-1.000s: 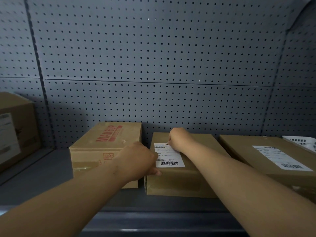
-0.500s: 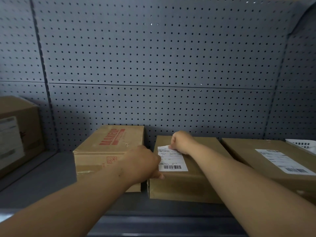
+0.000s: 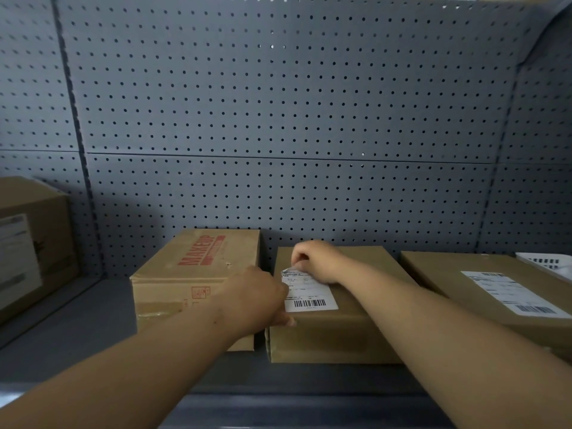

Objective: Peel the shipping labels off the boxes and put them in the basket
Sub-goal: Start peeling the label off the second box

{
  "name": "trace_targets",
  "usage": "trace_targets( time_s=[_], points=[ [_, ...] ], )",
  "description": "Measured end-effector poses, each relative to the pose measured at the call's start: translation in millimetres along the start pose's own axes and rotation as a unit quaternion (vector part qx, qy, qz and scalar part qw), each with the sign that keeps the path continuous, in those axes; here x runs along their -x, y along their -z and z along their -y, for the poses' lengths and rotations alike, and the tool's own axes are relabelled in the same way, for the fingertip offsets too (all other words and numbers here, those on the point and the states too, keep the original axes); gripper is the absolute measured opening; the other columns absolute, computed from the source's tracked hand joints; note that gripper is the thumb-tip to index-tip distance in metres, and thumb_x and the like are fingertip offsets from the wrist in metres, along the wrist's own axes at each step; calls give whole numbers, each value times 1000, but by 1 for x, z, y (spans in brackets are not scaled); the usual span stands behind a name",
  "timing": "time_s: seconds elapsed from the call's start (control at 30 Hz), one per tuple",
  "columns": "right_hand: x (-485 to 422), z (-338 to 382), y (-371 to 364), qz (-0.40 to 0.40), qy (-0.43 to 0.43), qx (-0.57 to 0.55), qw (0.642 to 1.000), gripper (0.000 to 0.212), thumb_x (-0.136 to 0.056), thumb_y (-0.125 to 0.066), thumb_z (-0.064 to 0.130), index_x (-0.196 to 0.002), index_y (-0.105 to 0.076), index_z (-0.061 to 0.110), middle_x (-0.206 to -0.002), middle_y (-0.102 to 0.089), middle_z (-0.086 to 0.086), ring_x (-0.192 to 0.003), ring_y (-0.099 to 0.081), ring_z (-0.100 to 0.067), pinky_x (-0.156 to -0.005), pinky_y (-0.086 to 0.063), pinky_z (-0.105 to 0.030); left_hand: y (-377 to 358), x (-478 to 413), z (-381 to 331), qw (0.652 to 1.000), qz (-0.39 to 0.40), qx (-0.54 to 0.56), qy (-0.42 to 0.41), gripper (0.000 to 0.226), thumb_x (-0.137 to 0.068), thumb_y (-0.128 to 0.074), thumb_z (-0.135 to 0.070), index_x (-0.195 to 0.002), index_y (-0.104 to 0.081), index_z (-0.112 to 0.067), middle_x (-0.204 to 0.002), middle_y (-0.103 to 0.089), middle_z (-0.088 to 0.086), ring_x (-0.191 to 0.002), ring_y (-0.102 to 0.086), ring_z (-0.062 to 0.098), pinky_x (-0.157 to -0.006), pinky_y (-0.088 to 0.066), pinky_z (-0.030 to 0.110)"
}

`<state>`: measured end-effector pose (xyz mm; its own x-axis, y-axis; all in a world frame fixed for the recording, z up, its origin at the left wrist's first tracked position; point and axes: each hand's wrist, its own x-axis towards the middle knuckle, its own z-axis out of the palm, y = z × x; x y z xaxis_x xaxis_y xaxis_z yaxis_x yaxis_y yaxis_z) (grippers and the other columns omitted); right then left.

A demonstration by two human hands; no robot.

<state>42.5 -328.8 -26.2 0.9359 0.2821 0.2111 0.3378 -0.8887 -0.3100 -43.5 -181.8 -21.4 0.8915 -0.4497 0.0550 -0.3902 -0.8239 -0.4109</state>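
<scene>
Shelf (image 3: 77, 335) carries four boxes. Progress looks early: mid box (image 3: 356, 335) near the front edge is barely started, R box (image 3: 448, 274) and its label (image 3: 510, 292) are untouched, and MAKEUP box (image 3: 192, 274) shows no label on top. Basket (image 3: 544, 263) sits at shelf's far R end, contents unseen. Mid label (image 3: 312, 300) has only its back-L corner lifted. R hand (image 3: 318, 261) pinches that corner, fingers curled. L hand (image 3: 257, 301) is curled round mid box's front-L corner, prob. steadying it.

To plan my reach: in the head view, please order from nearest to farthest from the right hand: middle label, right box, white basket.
1. Middle label, pinched by the right hand.
2. Right box, right of it.
3. White basket, far right edge.
</scene>
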Motion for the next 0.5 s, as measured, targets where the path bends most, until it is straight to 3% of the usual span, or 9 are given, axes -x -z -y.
trace_targets(
  time_s=[0.2, 0.3, 0.37, 0.43, 0.5],
  points=[
    [11, 0, 10, 36, -30, -71, 996, 14, -89, -63, 33, -98, -56, 23, -98, -56, 5, -86, -53, -13, -75, -45, -28, 3, 1, -1, 1000, -3, -15, -11, 54, -89, -43, -58, -117, -55, -13, -103, -62, 8, -96, -55, 22, -77, -44, 32],
    [7, 5, 0, 7, -21, -8, 1000, 46, -87, -66, 33, -127, -49, 19, -106, -58, -3, -93, -53, -18, -76, -42, -28, 4, 2, -1, 1000, 1, -13, -8, 53, -89, -43, -58, -117, -55, -14, -105, -62, 8, -98, -54, 23, -79, -44, 32],
    [5, 6, -4, -1, -9, -13, 1000, 68, -86, -67, 32, -145, -33, 26, -92, -55, -1, -89, -52, -19, -68, -39, -26, 4, 3, -1, 1000, 0, -12, -10, 53, -90, -43, -57, -118, -55, -14, -106, -62, 9, -100, -54, 24, -78, -43, 32],
    [3, 8, -6, -1, 13, 15, 1000, 50, -88, -65, 34, -135, -49, 28, -88, -47, 5, -89, -47, -16, -71, -40, -28, 4, 3, -2, 1000, -4, -12, -10, 54, -90, -43, -57, -119, -55, -13, -106, -62, 9, -99, -55, 24, -79, -43, 32],
    [2, 4, -4, -11, 28, 35, 999, 24, -88, -64, 36, -107, -70, 23, -98, -45, 6, -99, -44, -15, -85, -41, -32, 4, 3, -2, 1000, -2, -15, -11, 55, -90, -43, -57, -120, -54, -13, -107, -62, 8, -99, -56, 23, -80, -44, 32]
  ],
)
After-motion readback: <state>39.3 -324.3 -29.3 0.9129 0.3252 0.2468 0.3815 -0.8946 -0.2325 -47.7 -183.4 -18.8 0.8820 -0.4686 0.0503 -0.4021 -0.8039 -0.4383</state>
